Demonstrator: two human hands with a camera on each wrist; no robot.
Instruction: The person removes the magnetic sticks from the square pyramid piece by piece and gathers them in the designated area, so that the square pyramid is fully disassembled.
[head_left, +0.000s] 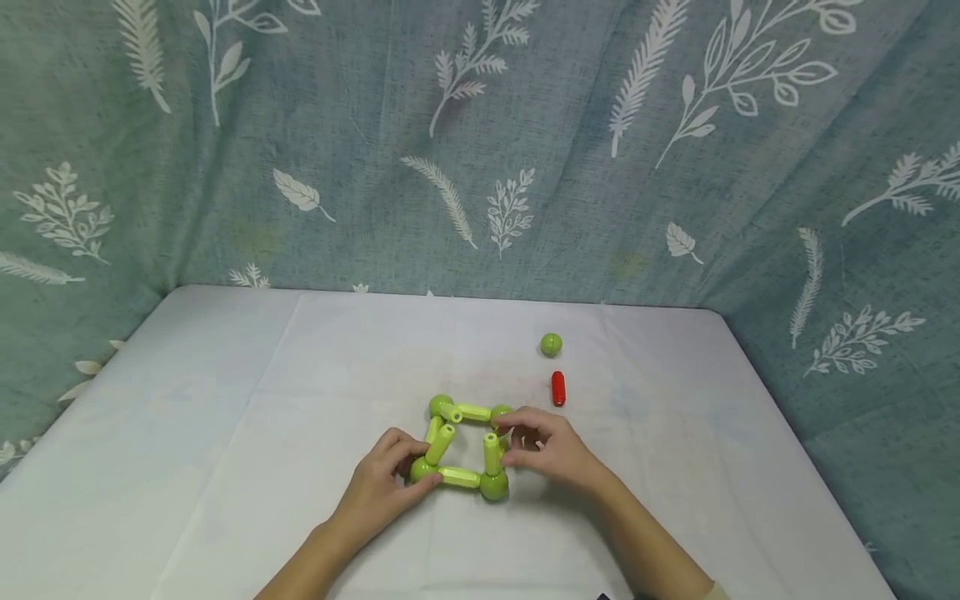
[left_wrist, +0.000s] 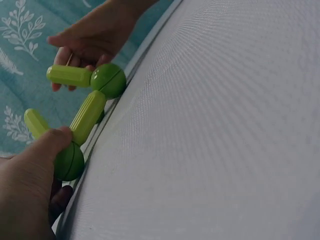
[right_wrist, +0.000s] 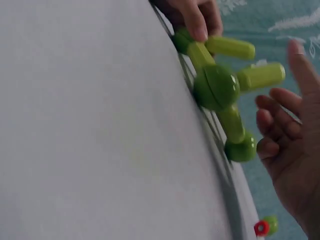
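A square frame of lime-green sticks (head_left: pixel 459 477) and darker green balls (head_left: pixel 493 486) lies on the white-covered table. Short sticks rise from its two front balls, and another stick (head_left: pixel 451 412) stands up from the back left ball. My left hand (head_left: pixel 384 477) grips the front left ball (left_wrist: pixel 70 162) between thumb and fingers, with the thumb over the stick joint. On the right side, my right hand (head_left: pixel 551 446) has its fingertips at the back right ball (right_wrist: pixel 241 147), partly covering that corner. Its thumb stands apart from the loosely bent fingers, and nothing shows between them.
Beyond the frame, a loose green ball (head_left: pixel 551 344) lies toward the back of the table (head_left: pixel 360 350). A short red stick (head_left: pixel 558 388) is between that ball and my right hand. A leaf-patterned green curtain (head_left: pixel 450 150) hangs behind and beside the table.
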